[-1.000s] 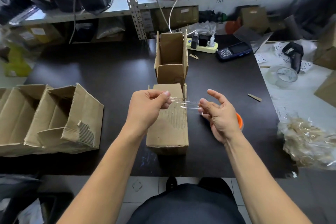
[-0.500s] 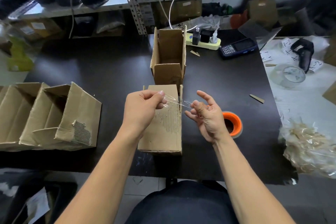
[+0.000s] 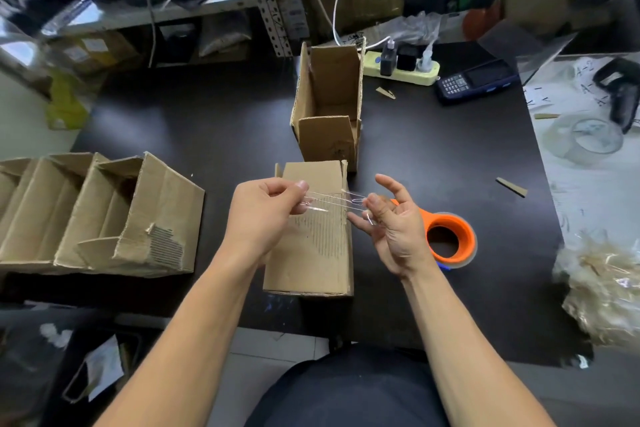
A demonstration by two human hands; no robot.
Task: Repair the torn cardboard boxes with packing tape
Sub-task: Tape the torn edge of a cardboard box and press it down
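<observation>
Compared with a second ago, the hands have drawn closer together over the near cardboard box (image 3: 310, 236), and the tape roll (image 3: 450, 241), which the right hand (image 3: 394, 232) mostly hid, now lies in plain sight on the black table (image 3: 207, 121) just beside that hand. The left hand (image 3: 259, 215) pinches one end of a clear tape strip (image 3: 334, 201) while the right hand holds the other end at thumb and forefinger, its remaining fingers spread, so the strip looks ready to be laid on the box. The strip shows only as glints, so its width and sticky side cannot be told, and the tear it is meant for is hard to make out.
</observation>
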